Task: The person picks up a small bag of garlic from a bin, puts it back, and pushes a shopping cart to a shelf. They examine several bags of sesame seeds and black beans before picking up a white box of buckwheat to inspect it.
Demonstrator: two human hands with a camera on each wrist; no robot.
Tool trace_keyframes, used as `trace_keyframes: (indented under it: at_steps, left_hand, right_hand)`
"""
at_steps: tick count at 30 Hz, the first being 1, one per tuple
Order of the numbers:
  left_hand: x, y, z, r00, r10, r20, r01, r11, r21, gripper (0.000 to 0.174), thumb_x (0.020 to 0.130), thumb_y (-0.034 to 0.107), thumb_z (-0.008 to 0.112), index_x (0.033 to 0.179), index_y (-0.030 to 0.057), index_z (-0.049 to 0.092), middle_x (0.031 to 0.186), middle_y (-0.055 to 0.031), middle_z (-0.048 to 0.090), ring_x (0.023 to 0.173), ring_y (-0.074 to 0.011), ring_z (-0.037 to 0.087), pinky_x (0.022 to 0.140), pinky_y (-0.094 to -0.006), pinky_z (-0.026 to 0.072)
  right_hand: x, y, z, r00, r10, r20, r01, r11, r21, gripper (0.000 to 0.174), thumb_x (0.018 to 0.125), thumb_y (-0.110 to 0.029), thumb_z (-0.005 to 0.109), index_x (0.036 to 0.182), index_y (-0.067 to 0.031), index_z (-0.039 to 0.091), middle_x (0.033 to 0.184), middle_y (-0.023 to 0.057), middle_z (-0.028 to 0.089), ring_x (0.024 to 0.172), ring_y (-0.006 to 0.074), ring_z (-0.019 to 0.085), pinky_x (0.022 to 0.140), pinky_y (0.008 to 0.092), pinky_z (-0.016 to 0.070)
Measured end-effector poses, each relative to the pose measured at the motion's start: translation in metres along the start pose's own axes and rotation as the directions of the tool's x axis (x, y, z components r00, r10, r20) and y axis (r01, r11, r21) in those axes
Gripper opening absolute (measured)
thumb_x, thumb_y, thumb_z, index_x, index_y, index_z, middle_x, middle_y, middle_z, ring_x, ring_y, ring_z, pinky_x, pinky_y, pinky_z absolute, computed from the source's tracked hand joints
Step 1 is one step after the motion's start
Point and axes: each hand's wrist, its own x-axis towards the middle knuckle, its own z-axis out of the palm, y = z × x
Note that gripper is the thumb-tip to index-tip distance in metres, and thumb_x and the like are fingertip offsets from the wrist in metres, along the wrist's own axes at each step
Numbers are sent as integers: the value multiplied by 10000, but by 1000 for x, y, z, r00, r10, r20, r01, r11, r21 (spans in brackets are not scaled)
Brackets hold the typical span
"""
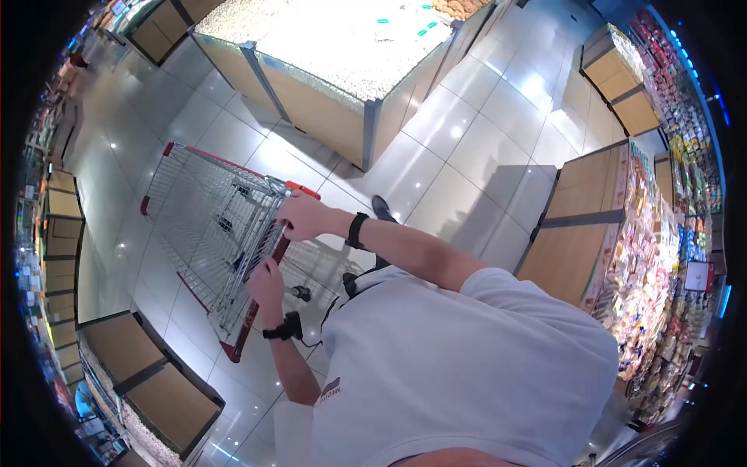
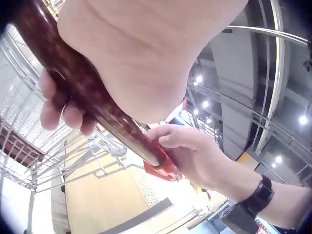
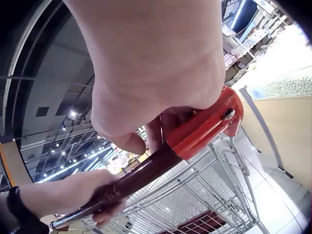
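Note:
A wire shopping cart (image 1: 198,204) stands in front of the person, its basket pointing to the left of the head view. My left hand (image 1: 267,286) grips the dark red handle bar (image 2: 85,85), its fingertips showing beyond the bar in the left wrist view. Farther along, my right hand (image 1: 302,215) holds the bar beside the bright red end piece (image 3: 209,124). In the right wrist view, the palm hides part of this grip, while the left hand (image 3: 100,195) appears lower on the same bar. No goods show in the wire basket.
A large wood-sided bin (image 1: 331,128) of pale loose goods stands beyond the cart. Packaged goods (image 1: 634,257) fill a display at the right. Another wooden display (image 1: 152,373) is at the lower left. Tiled floor (image 1: 436,183) runs between them, with the person's shoe (image 1: 381,207) near the cart.

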Motion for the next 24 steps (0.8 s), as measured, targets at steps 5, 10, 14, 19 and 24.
trace_keyframes:
  at_steps: [5,10,14,19,24]
  left_hand:
    - [79,55,17,990,-137,-14,137,971,196,509,983,425,435,911,36,755,876,-234,715,840,-469,680,773,-562,541]
    - [120,81,2,957,-255,-135,281,933,226,499,971,377,438,888,-12,739,847,-251,697,810,-467,673,766,-567,529]
    - [141,85,-2,943,-286,-168,317,926,204,461,953,340,467,837,-20,730,836,-270,686,810,-460,674,745,-571,518]
    - [154,73,5,950,-207,-233,257,943,211,422,939,315,485,803,-2,730,809,-253,689,781,-468,669,729,-579,519]
    - [166,68,6,951,-235,-199,277,935,221,396,929,311,497,807,23,740,802,-245,692,767,-466,667,727,-570,525]
  right_hand:
    - [30,48,-19,926,-325,-193,369,888,273,169,706,-157,680,848,-67,666,867,105,649,818,308,596,911,416,449]
    - [17,115,-143,915,-195,354,-51,812,581,346,823,-255,689,1089,-36,725,998,89,737,883,207,694,780,362,536]
    - [-1,276,-250,942,227,249,-327,790,518,372,860,-336,712,1047,-15,742,866,87,744,814,162,707,694,319,556]
    - [-1,461,-363,495,749,-440,-787,602,138,624,724,-392,725,1138,74,691,1102,280,713,1056,395,696,952,405,542]
    - [43,513,-402,442,724,-530,-804,581,124,817,745,-476,775,1216,159,572,1138,341,666,1119,411,654,966,433,521]
